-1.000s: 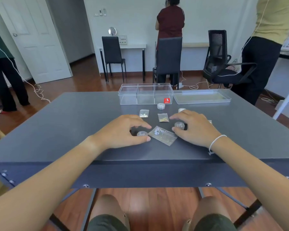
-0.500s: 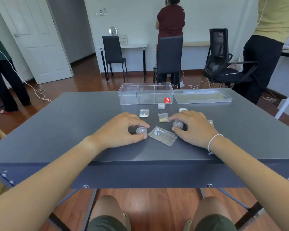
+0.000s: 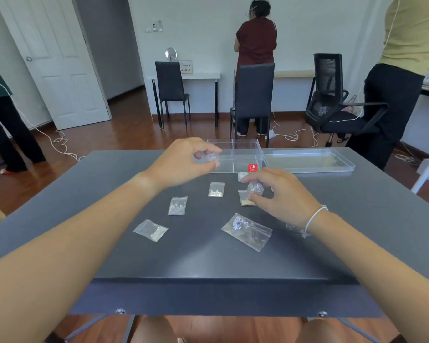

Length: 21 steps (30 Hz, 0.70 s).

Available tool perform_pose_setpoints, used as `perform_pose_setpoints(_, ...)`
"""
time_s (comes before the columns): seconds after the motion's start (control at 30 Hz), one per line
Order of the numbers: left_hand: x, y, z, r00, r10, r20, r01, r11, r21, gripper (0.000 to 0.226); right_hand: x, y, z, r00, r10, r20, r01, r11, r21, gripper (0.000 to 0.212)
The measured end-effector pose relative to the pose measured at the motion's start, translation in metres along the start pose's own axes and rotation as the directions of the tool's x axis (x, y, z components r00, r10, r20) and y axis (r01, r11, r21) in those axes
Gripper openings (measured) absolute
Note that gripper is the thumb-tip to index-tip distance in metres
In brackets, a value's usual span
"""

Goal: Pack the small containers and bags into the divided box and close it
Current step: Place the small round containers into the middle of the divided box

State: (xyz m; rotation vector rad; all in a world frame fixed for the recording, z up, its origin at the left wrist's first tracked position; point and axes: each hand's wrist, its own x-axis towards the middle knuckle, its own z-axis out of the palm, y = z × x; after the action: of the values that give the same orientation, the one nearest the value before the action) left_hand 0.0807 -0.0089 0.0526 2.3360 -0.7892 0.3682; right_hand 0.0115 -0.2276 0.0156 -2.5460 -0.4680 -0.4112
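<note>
The clear divided box (image 3: 245, 154) stands at the table's far edge, with its clear lid (image 3: 307, 160) lying to its right. My left hand (image 3: 181, 162) holds a small clear round container (image 3: 212, 158) raised just in front of the box's left part. Lower and nearer, my right hand (image 3: 282, 194) grips another small clear container (image 3: 255, 188) above the table. A white-capped container (image 3: 242, 175) sits before the box. Several small clear bags lie on the table: one (image 3: 216, 189), one (image 3: 177, 205), one (image 3: 150, 230), a large one with white beads (image 3: 247, 231) and one with yellow bits (image 3: 245, 199).
The dark grey table (image 3: 84, 206) reaches to my knees. Beyond it stand black chairs (image 3: 254, 95), an office chair (image 3: 337, 105) and a white desk (image 3: 198, 76). Three people stand in the room, at the back (image 3: 256, 43), at the right (image 3: 406, 58) and at the left (image 3: 0, 115).
Both hands lifted their small containers off the table. My left hand moved forward to the box; my right hand rose a little. Bags under the left hand are uncovered.
</note>
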Motion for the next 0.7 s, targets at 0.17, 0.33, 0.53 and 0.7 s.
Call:
perform_pose_setpoints(0.17,0.040,-0.014,-0.005,0.999,-0.044,-0.020,0.044,0.999,0.012,0.027,0.026,0.006,-0.007,1.000,-0.019,0.011,0.018,0.998,0.055,0.027)
perform_pose_setpoints(0.33,0.076,-0.033,0.000,0.995,-0.091,0.031,0.090,0.995,0.031,0.028,0.054,0.013,-0.011,1.000,-0.015,-0.020,0.017,0.996,0.091,0.026)
perform_pose_setpoints(0.53,0.106,-0.054,0.017,0.982,-0.135,0.136,0.131,0.991,0.035,0.025,0.083,0.025,-0.008,1.000,-0.027,-0.001,0.027,0.995,0.098,0.027)
perform_pose_setpoints(0.7,0.120,-0.065,0.025,0.962,-0.111,0.248,0.085,0.990,0.111,0.025,0.102,0.031,-0.008,0.999,-0.044,-0.012,0.045,0.994,0.099,0.027)
